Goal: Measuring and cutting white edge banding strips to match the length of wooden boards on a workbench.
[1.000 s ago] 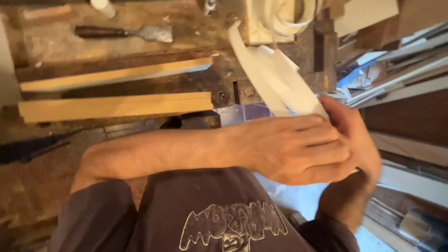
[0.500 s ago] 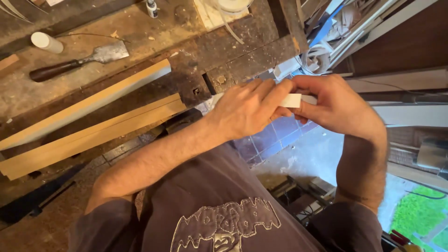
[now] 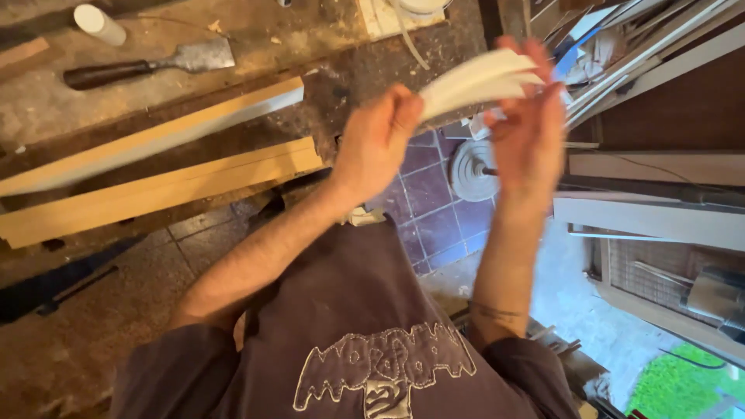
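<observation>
Your left hand [image 3: 378, 147] pinches one end of a thin, pale, curved strip of white material [image 3: 475, 77], thumb and fingers closed on it, and you hold it up in the air in front of your chest, above the gap between the bench and the clutter on your right. Your right hand [image 3: 528, 132] is raised at the strip's other end; its fingers stand fairly straight and touch the strip's far edge, but the blur there hides whether they really clamp it, so I cannot tell. To your left runs a worn, dark, stained wooden workbench [image 3: 93, 116] dusted with chips. On it lie two long pale wooden battens [image 3: 155, 186] side by side, close but slightly splayed, and beyond them a flat-bladed scraper with a dark wooden handle [image 3: 147, 66]. Near the scraper's handle end rests a small white cylinder [image 3: 99, 23]. Below your hands the floor shows purple-brown square tiles [image 3: 434, 209], and on them sits a round grey metal disc [image 3: 475, 169]. To your right, long white and grey boards and profiles [image 3: 652, 209] are stacked and leaned against each other. At the lower right corner a patch of bright green [image 3: 683, 384] shows.
</observation>
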